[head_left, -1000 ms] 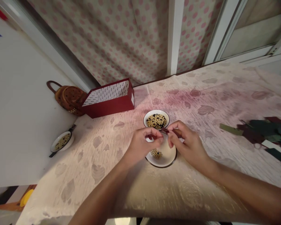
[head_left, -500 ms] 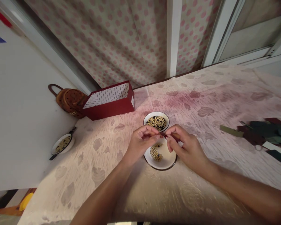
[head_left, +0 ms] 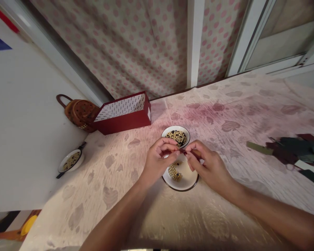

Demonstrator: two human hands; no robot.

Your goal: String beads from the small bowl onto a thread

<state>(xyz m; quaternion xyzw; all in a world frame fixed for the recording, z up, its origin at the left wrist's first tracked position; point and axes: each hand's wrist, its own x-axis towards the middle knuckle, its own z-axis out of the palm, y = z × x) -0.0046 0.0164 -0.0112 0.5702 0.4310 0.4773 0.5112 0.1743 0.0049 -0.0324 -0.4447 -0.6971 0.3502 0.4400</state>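
Biggest of all, a worktop [head_left: 102, 174] under a pale cloth with leafy and shell-like shapes, and a pink patch toward the far edge. Past the far edge, a curtain [head_left: 146, 45] with pink dots. By the far left corner, an open red box [head_left: 122, 120], white inside with little dark marks. Toward the right edge, a messy heap of flat pieces [head_left: 298, 150], mostly dark green and dark red. Just left of the box, a brown bag [head_left: 81, 111] with a loop handle.

Over the middle, the left hand [head_left: 157, 162] and right hand [head_left: 209, 162], close together, fingertips pinched on a small thing. Below both hands, partly hidden, a white front bowl [head_left: 188, 179] with a dark rim. By the left edge, a white pan [head_left: 77, 164] with black handles. Behind the front bowl, a back bowl [head_left: 176, 128].

Between the fingertips, above the front bowl, a dark red strip [head_left: 182, 151]; hard to tell its full shape. Tiniest, round bits [head_left: 174, 173], yellow and black, in both bowls.
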